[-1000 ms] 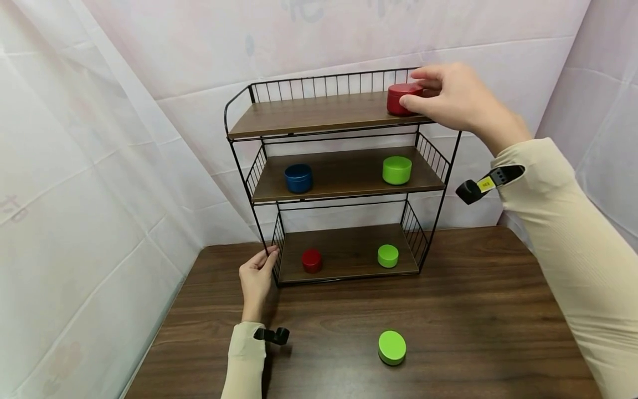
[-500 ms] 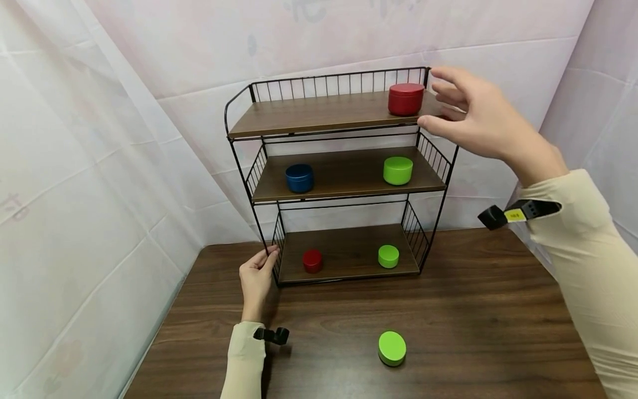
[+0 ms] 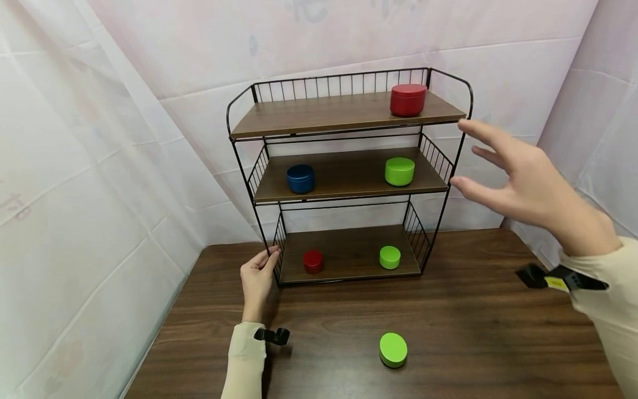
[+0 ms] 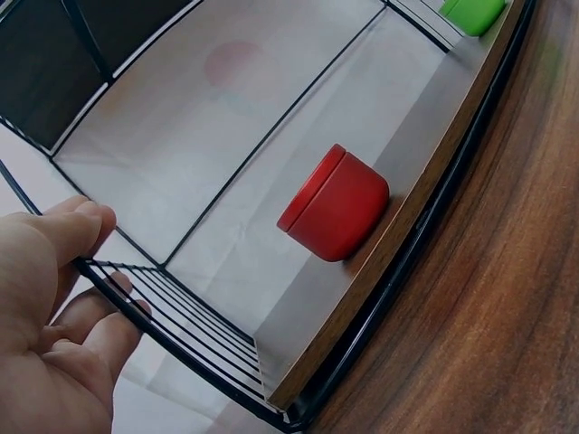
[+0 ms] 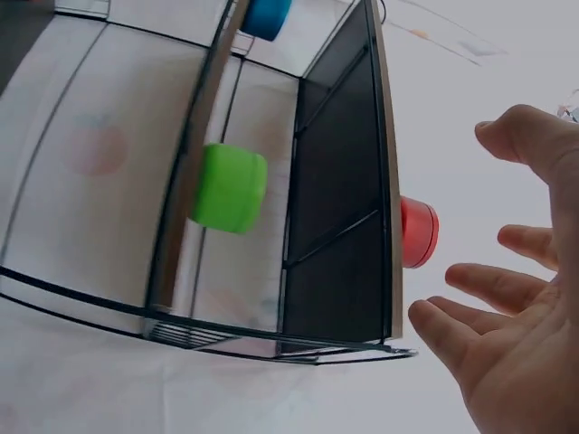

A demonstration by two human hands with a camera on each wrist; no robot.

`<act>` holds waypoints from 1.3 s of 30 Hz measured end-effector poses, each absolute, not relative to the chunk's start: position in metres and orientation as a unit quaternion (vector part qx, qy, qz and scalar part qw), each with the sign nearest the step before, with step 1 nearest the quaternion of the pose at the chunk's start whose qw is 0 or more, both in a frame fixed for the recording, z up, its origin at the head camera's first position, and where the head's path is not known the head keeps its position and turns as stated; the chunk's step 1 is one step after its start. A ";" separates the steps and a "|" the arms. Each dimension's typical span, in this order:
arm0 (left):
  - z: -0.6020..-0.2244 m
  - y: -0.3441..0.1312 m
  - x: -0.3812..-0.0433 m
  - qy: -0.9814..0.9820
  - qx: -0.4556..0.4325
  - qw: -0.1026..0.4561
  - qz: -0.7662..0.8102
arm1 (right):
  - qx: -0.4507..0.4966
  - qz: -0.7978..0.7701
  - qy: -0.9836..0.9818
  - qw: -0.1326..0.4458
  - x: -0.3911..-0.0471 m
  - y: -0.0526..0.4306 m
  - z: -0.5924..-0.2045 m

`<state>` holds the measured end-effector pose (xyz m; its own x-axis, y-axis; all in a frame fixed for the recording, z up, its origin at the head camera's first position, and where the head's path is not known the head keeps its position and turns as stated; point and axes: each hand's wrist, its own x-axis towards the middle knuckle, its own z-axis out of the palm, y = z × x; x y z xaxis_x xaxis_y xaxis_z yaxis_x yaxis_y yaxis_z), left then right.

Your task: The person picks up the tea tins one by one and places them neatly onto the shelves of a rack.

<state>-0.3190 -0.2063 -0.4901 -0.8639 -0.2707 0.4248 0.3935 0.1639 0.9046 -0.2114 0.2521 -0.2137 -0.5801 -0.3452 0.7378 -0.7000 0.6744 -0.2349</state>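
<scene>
My left hand (image 3: pixel 257 278) pinches the black wire side of the three-tier shelf rack (image 3: pixel 349 193) low on its left; the left wrist view shows thumb and fingers round the wire (image 4: pixel 185 348). To the right of the rack my right hand (image 3: pixel 528 180) is in the air, fingers spread, holding nothing. A red round tin (image 3: pixel 407 101) stands on the top shelf's right part. On the middle shelf are a blue tin (image 3: pixel 301 179) at left and a green tin (image 3: pixel 399 172) at right. The bottom shelf bears a small red tin (image 3: pixel 313 261) and a small green tin (image 3: pixel 390 257).
Another green tin (image 3: pixel 393 349) lies on the wooden table (image 3: pixel 324 332) in front of the rack. White cloth (image 3: pixel 174 44) hangs behind and at both sides.
My right hand has let go of the red tin on the top shelf and moved right and down, fingers spreading. My left hand has stayed on the rack.
</scene>
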 end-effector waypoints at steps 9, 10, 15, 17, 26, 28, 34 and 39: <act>-0.490 -0.204 -0.319 -0.713 -0.047 0.258 -0.650 | 0.378 0.272 -0.795 0.388 -0.188 0.249 -0.280; -0.490 -0.204 -0.318 -0.713 -0.046 0.255 -0.651 | 0.376 0.273 -0.796 0.387 -0.185 0.248 -0.286; -0.484 -0.202 -0.314 -0.714 -0.044 0.250 -0.652 | 0.353 0.281 -0.811 0.373 -0.171 0.250 -0.313; -0.485 -0.202 -0.314 -0.718 -0.044 0.251 -0.648 | 0.350 0.289 -0.814 0.363 -0.167 0.252 -0.326; -0.489 -0.205 -0.319 -0.720 -0.043 0.257 -0.643 | 0.310 0.336 -0.854 0.250 -0.154 0.246 -0.409; -0.489 -0.205 -0.319 -0.719 -0.045 0.257 -0.644 | 0.296 0.346 -0.861 0.226 -0.152 0.238 -0.429; -0.489 -0.205 -0.319 -0.717 -0.053 0.259 -0.645 | 0.251 0.357 -0.883 0.174 -0.150 0.223 -0.470; -0.487 -0.205 -0.319 -0.713 -0.057 0.256 -0.650 | 0.228 0.352 -0.897 0.136 -0.147 0.214 -0.492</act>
<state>-0.3190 -0.2053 -0.4873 -0.8629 -0.2513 0.4384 0.4136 0.1473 0.8985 -0.1471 0.2141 -0.4921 -0.8593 -0.3132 0.4043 -0.5046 0.6479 -0.5706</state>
